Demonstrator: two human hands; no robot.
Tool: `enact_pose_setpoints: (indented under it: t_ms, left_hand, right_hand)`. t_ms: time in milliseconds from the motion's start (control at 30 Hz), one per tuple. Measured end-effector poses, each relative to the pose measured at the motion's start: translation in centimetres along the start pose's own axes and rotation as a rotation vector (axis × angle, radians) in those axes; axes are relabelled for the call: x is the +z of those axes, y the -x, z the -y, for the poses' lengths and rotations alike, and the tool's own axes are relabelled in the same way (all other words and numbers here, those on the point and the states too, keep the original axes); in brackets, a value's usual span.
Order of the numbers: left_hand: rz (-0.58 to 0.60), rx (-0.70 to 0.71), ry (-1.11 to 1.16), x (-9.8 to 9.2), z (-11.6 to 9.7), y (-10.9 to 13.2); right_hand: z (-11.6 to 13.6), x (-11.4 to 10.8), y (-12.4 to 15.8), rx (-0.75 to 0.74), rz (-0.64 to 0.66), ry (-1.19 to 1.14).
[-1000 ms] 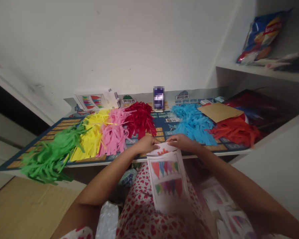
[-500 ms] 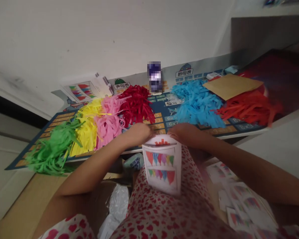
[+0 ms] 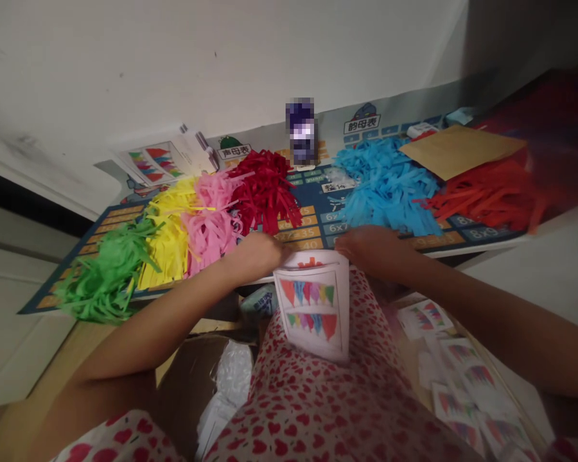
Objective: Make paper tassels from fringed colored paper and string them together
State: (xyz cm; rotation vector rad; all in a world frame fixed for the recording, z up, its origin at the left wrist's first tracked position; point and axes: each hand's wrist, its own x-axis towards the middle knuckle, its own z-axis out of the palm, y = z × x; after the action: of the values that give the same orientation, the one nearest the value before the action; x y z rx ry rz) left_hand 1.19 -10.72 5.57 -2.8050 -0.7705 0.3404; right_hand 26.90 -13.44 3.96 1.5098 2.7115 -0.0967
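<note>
A white packet (image 3: 312, 317) printed with two rows of coloured tassel bunting hangs upright over my lap. Orange strips (image 3: 310, 262) show near its top edge. My left hand (image 3: 262, 252) is closed at its upper left corner, and my right hand (image 3: 366, 249) is closed at the upper right corner. The fingertips of both are mostly hidden. Just beyond my left hand lie pink (image 3: 214, 234) and dark red (image 3: 264, 192) tassels of cut strips. Beyond my right hand spreads a pile of blue tassels (image 3: 388, 189).
Yellow (image 3: 166, 250) and green tassels (image 3: 101, 273) lie at the table's left, red-orange ones (image 3: 491, 199) at the right under a brown envelope (image 3: 462, 151). A phone-like blurred object (image 3: 301, 131) stands by the wall. Several printed packets (image 3: 462, 359) lie low right; an open carton (image 3: 187, 366) is low left.
The view has shifted slightly, so the table sits a little higher in the picture. Both hands still grip the packet's top corners, a touch farther apart.
</note>
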Motion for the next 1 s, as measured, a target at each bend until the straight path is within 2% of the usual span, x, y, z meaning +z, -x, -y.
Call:
enact_pose_setpoints:
  t_ms: [133,200,267,367,433,467,533,600,667,733,833,933,1000]
  left_hand:
    - [-0.047,0.044,-0.005,0.6,-0.2,0.3]
    - [-0.067,0.030,0.069,0.9,0.1,0.5]
    - [-0.127,-0.004,0.258,1.5,0.4,1.1]
    - [-0.268,-0.125,0.778,3.6,0.0,2.6]
    - [-0.369,-0.285,1.219,5.5,-1.1,3.7]
    - [-0.386,-0.353,1.441,6.6,-1.8,4.1]
    - [-0.507,-0.459,1.807,8.5,-3.6,4.5]
    - [-0.593,-0.483,2.043,9.6,-5.4,4.1]
    - [-0.654,-0.448,2.220,9.7,-7.1,3.3]
    - [-0.699,-0.403,2.325,9.0,-8.4,2.4]
    - [-0.771,-0.418,2.325,7.5,-9.5,1.6]
    - [-0.869,-0.527,2.162,6.3,-9.8,1.2]
    - [-0.946,-0.654,1.928,5.8,-9.9,1.0]
  right_hand:
    - [0.3,0.3,-0.3,-0.057,-0.014,0.017]
    - [0.1,0.4,-0.4,-0.132,-0.025,0.036]
    - [-0.6,0.7,-0.3,-0.202,-0.035,0.051]
    - [-1.6,2.3,0.8,-0.192,-0.105,-0.130]
    - [-1.2,4.0,2.0,-0.090,-0.211,-0.432]
    - [-0.3,5.1,2.6,-0.014,-0.275,-0.610]
    - [2.4,7.4,3.6,0.210,-0.432,-0.963]
    - [5.9,9.4,4.1,0.396,-0.576,-1.230]
    - [8.8,10.6,4.3,0.457,-0.643,-1.349]
    - [10.3,10.9,4.2,0.453,-0.676,-1.391]
    - [10.4,10.1,4.0,0.367,-0.685,-1.371]
    - [9.8,9.2,4.1,0.392,-0.658,-1.367]
    - [9.8,9.1,4.2,0.469,-0.641,-1.343]
